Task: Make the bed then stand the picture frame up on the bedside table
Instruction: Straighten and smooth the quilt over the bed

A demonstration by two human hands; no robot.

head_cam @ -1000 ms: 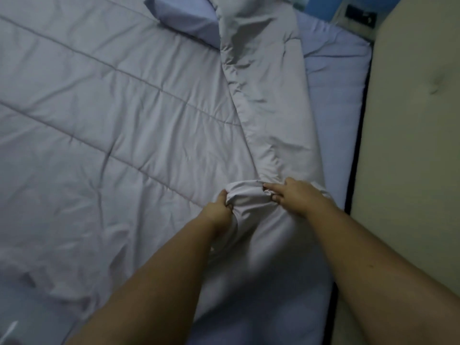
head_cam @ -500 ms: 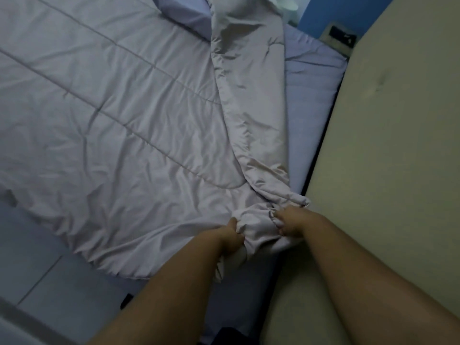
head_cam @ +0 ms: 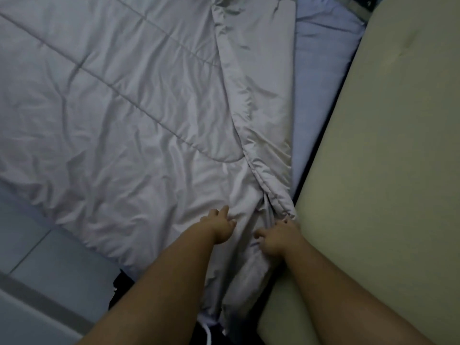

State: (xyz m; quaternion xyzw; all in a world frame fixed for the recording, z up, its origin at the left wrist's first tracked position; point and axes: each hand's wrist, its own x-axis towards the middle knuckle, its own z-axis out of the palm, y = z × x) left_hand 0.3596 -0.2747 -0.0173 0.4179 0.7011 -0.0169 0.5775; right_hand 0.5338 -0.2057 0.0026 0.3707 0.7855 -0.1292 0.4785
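A pale grey quilted comforter [head_cam: 119, 115] lies spread over the bed, and its right edge is folded back in a long strip [head_cam: 258, 100]. Beside the strip the blue sheet [head_cam: 316, 95] is bare. My left hand [head_cam: 221, 226] rests on the comforter near the bed's near edge with its fingers apart. My right hand [head_cam: 276, 236] is at the low end of the folded strip, fingers curled against the fabric and thumb out; whether it grips is unclear. No picture frame or bedside table shows.
A beige padded panel [head_cam: 385, 145] runs along the bed's right side, with a dark gap between them. Pale floor tiles [head_cam: 37, 245] lie at the lower left. A dark object [head_cam: 119, 282] shows under the comforter's hanging edge.
Both hands have drawn the bunched comforter corner down toward the bed's near edge. The bunch has flattened out, and my left hand has let go and spread its fingers.
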